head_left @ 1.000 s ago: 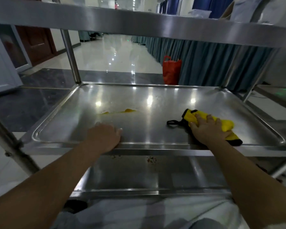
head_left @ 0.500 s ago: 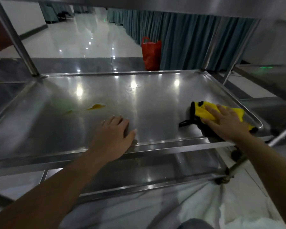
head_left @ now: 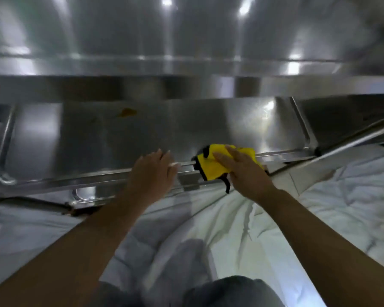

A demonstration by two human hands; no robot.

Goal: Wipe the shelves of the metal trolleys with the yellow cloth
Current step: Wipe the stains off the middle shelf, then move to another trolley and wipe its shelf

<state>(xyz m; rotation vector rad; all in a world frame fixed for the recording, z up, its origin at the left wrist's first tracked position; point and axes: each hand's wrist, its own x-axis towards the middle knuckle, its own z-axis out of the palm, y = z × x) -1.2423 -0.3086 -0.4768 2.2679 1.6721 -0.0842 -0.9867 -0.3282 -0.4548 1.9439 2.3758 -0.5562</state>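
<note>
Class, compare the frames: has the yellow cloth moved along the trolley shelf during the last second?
Yes. The yellow cloth has slid from the shelf's right end toward the middle, along the shelf's near rim, closer to the left hand.

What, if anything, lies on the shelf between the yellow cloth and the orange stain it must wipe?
Nothing visible. The right hand presses the yellow cloth at the shelf's near rim; the orange stain lies farther back to the left, with only bare steel between them.

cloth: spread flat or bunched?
Bunched. The cloth sits in a crumpled wad on the shelf front rim, black edging folded over, under the right hand, whose fingers lie flat.
</note>
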